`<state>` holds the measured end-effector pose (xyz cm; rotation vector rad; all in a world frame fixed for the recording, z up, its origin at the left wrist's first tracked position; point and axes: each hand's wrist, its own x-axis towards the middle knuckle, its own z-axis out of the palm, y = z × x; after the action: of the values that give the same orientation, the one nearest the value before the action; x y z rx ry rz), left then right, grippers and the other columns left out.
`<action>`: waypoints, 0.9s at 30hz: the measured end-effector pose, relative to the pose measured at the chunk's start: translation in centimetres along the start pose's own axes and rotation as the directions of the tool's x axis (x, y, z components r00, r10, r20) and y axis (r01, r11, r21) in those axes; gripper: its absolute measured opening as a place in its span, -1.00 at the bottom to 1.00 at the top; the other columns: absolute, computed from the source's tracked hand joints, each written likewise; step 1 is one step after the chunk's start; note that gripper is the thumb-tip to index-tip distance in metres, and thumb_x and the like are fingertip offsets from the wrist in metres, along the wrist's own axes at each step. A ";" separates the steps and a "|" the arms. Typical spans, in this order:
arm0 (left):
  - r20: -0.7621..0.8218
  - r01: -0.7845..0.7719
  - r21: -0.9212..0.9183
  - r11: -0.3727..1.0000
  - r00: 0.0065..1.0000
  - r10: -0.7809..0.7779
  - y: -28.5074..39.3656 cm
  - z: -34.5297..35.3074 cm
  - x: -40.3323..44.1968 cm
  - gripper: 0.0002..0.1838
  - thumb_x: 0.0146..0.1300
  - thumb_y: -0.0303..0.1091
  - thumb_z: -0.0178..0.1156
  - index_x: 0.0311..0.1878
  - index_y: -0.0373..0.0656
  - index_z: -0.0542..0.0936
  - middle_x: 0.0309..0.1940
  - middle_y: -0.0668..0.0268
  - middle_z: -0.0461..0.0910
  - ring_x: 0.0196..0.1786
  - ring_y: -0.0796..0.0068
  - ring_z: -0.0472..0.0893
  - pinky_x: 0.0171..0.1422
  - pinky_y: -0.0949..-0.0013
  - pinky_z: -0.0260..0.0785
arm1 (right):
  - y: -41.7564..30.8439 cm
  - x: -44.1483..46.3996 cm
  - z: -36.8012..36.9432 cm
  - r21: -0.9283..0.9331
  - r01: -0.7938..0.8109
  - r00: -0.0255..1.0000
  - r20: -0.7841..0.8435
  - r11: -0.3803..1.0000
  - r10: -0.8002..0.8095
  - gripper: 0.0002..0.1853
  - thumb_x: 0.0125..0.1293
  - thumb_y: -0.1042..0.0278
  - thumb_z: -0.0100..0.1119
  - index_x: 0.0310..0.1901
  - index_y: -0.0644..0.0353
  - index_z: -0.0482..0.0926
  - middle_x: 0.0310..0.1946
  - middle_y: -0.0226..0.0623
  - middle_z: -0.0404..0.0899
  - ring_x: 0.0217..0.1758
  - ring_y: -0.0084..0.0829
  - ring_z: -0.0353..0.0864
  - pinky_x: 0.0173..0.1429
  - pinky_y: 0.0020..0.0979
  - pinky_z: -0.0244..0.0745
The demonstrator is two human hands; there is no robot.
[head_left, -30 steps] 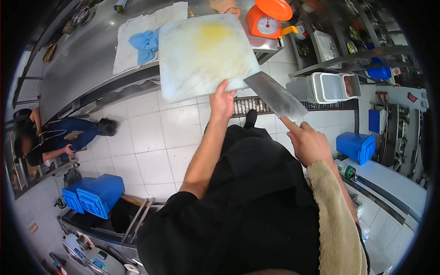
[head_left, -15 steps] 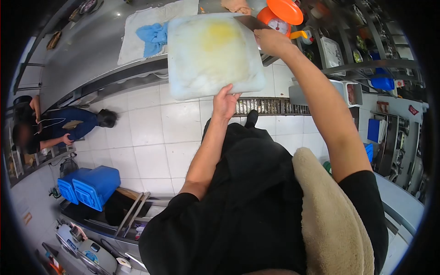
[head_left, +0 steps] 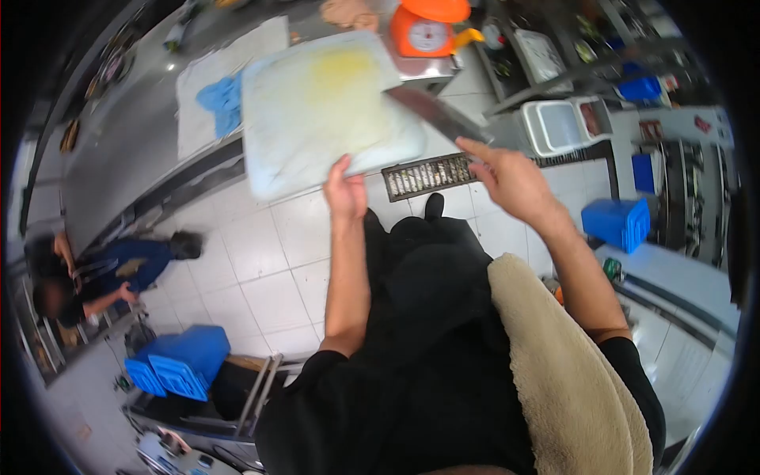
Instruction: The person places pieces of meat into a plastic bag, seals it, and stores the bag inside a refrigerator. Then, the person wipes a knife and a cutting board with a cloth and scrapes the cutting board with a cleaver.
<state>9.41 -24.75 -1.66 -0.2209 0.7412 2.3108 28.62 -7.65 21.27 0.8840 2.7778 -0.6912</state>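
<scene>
My right hand (head_left: 514,184) is wrapped round the handle of a kitchen knife (head_left: 435,112), with the index finger stretched along it. The broad dark blade points up and left, its tip by the right edge of a thick white cutting board (head_left: 293,119). My left hand (head_left: 345,190) grips the board's near edge, thumb on top and the other fingers partly hidden. A yellow stain marks the board's far part. Beside the board's left edge lies a crumpled blue cloth (head_left: 222,103) on a white towel (head_left: 194,87).
An orange scale (head_left: 416,39) stands on the steel counter (head_left: 127,134) behind the board. White tubs (head_left: 554,127) are to the right. A floor drain grate (head_left: 431,176) lies below the counter edge. Another person (head_left: 111,269) is at far left, near blue bins (head_left: 190,360).
My right hand has drawn the knife from the board's far right corner back toward me and to the right. My left hand stays at the board's near edge. The camera view has turned.
</scene>
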 end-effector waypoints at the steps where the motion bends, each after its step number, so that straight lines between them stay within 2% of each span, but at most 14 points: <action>1: 0.004 0.007 0.020 1.000 1.000 -0.007 0.6 0.7 -0.8 -0.71 0.33 -0.44 0.21 0.05 -0.41 0.57 0.08 0.06 0.63 0.22 0.11 0.60 0.43 -0.04 0.41 | 1.1 -2.1 0.4 0.029 0.078 0.995 -0.060 0.997 -0.076 -0.54 0.46 0.29 0.19 0.37 -0.06 0.54 0.01 -0.03 0.71 -0.02 0.06 0.70 0.07 -0.07 0.58; 2: 0.010 0.012 0.041 0.999 1.000 -0.012 1.3 1.7 -2.1 -0.72 0.33 -0.43 0.21 0.03 -0.41 0.58 0.10 0.04 0.62 0.25 0.10 0.59 0.45 -0.04 0.38 | 1.7 -4.1 0.6 -0.026 0.076 0.992 -0.094 0.997 -0.078 -0.54 0.47 0.29 0.17 0.39 -0.11 0.53 -0.08 -0.03 0.72 -0.08 0.05 0.70 0.01 -0.08 0.58; 5: 0.054 0.046 0.100 0.994 0.997 -0.052 2.4 4.3 -7.5 -0.59 0.32 -0.42 0.20 0.17 -0.47 0.51 0.23 0.00 0.56 0.35 0.06 0.52 0.50 -0.04 0.34 | 2.4 -9.0 -1.3 0.054 -0.078 0.997 -0.010 0.995 0.079 -0.53 0.48 0.28 0.17 0.40 -0.13 0.51 -0.16 -0.04 0.71 -0.12 0.05 0.68 -0.01 -0.07 0.57; 6: 0.044 0.062 0.139 0.988 0.997 -0.069 2.3 4.6 -9.1 -0.54 0.32 -0.40 0.20 0.22 -0.49 0.48 0.27 -0.02 0.53 0.38 0.04 0.50 0.52 -0.05 0.33 | 3.3 -10.6 -1.8 0.114 -0.068 0.997 -0.023 0.991 0.071 -0.52 0.47 0.31 0.17 0.40 -0.11 0.51 -0.21 -0.05 0.69 -0.15 0.05 0.66 -0.01 -0.08 0.56; 8: -0.022 0.050 0.248 0.967 0.999 -0.045 1.2 6.2 -13.1 -0.47 0.32 -0.38 0.20 0.29 -0.49 0.43 0.32 -0.02 0.49 0.42 0.05 0.47 0.52 -0.05 0.32 | 5.9 -13.7 -2.5 0.197 -0.094 0.995 -0.013 0.976 0.098 -0.53 0.46 0.29 0.17 0.39 -0.09 0.52 -0.22 -0.05 0.69 -0.15 0.02 0.66 -0.02 -0.06 0.55; 10: -0.051 0.065 0.294 0.954 0.997 -0.053 -0.7 7.4 -16.4 -0.50 0.31 -0.39 0.20 0.26 -0.47 0.46 0.30 -0.01 0.51 0.39 0.07 0.50 0.50 -0.03 0.35 | 8.8 -16.7 -2.8 0.295 -0.096 0.993 -0.038 0.951 0.111 -0.54 0.46 0.30 0.17 0.38 -0.06 0.53 -0.20 -0.03 0.70 -0.15 0.01 0.67 -0.02 -0.08 0.54; 11: -0.070 0.071 0.316 0.946 0.996 -0.051 -2.0 7.9 -17.7 -0.51 0.31 -0.39 0.21 0.25 -0.46 0.47 0.28 0.00 0.53 0.38 0.08 0.51 0.48 -0.02 0.36 | 10.4 -18.2 -2.9 0.350 -0.081 0.991 -0.068 0.933 0.112 -0.55 0.46 0.31 0.16 0.37 -0.05 0.54 -0.17 -0.02 0.70 -0.14 0.01 0.67 -0.01 -0.10 0.54; 15: -0.062 0.235 0.331 0.914 0.972 -0.227 -7.7 9.3 -21.6 -0.57 0.30 -0.42 0.21 0.19 -0.42 0.52 0.17 0.06 0.59 0.28 0.14 0.57 0.40 0.04 0.41 | 18.6 -23.9 -2.6 0.490 -0.082 0.972 -0.153 0.868 0.178 -0.57 0.46 0.36 0.15 0.34 0.02 0.57 -0.06 0.01 0.71 -0.13 0.02 0.69 0.02 -0.18 0.55; 16: -0.064 0.251 0.346 0.904 0.968 -0.245 -9.7 9.8 -22.3 -0.58 0.30 -0.42 0.21 0.18 -0.42 0.53 0.14 0.07 0.61 0.26 0.15 0.58 0.38 0.05 0.42 | 20.7 -25.5 -3.3 0.547 -0.154 0.968 -0.084 0.823 0.237 -0.57 0.46 0.36 0.16 0.34 0.05 0.57 -0.04 0.03 0.70 -0.15 0.01 0.69 0.02 -0.19 0.55; 19: -0.059 0.335 0.407 0.850 0.938 -0.341 -15.3 11.0 -23.4 -0.59 0.29 -0.42 0.22 0.18 -0.42 0.54 0.12 0.10 0.61 0.25 0.16 0.59 0.39 0.04 0.40 | 26.0 -29.6 -5.2 0.510 -0.350 0.921 0.034 0.786 0.388 -0.55 0.48 0.40 0.17 0.39 0.05 0.52 0.11 0.01 0.69 -0.15 -0.22 0.70 0.08 -0.31 0.55; 23: 0.006 0.421 0.459 0.782 0.879 -0.477 -23.7 13.5 -22.2 -0.49 0.28 -0.43 0.22 0.29 -0.36 0.48 0.28 0.14 0.55 0.37 0.17 0.51 0.47 0.00 0.31 | 32.9 -35.1 -3.5 0.557 -0.312 0.858 -0.182 0.770 0.480 -0.56 0.50 0.36 0.17 0.38 0.05 0.53 0.01 0.01 0.72 -0.27 -0.28 0.60 0.00 -0.33 0.54; 25: 0.053 0.451 0.486 0.749 0.840 -0.540 -27.5 15.2 -20.6 -0.45 0.27 -0.42 0.23 0.33 -0.33 0.45 0.31 0.16 0.54 0.41 0.18 0.48 0.49 -0.01 0.28 | 35.6 -37.0 -2.7 0.550 -0.398 0.805 -0.175 0.734 0.567 -0.56 0.50 0.34 0.18 0.38 0.06 0.53 -0.04 0.00 0.72 -0.30 -0.29 0.57 -0.02 -0.33 0.53; 26: 0.059 0.442 0.517 0.732 0.835 -0.547 -29.5 17.8 -20.8 -0.44 0.27 -0.40 0.23 0.34 -0.32 0.44 0.29 0.13 0.55 0.37 0.16 0.52 0.43 -0.01 0.35 | 36.7 -37.7 -2.6 0.547 -0.442 0.771 -0.172 0.711 0.613 -0.56 0.50 0.33 0.18 0.37 0.07 0.54 -0.07 0.00 0.73 -0.32 -0.30 0.56 -0.04 -0.33 0.53; 27: 0.055 0.463 0.536 0.706 0.815 -0.577 -31.5 18.6 -20.1 -0.45 0.27 -0.40 0.23 0.33 -0.32 0.44 0.28 0.12 0.55 0.35 0.15 0.54 0.40 -0.01 0.39 | 37.7 -38.2 -2.7 0.566 -0.465 0.749 -0.158 0.680 0.644 -0.56 0.49 0.31 0.18 0.36 0.07 0.54 -0.08 0.03 0.73 -0.26 -0.20 0.61 -0.01 -0.29 0.54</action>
<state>46.16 -6.69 6.51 0.0647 0.9865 1.5017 81.61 1.24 19.54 2.0449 2.3371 -1.2386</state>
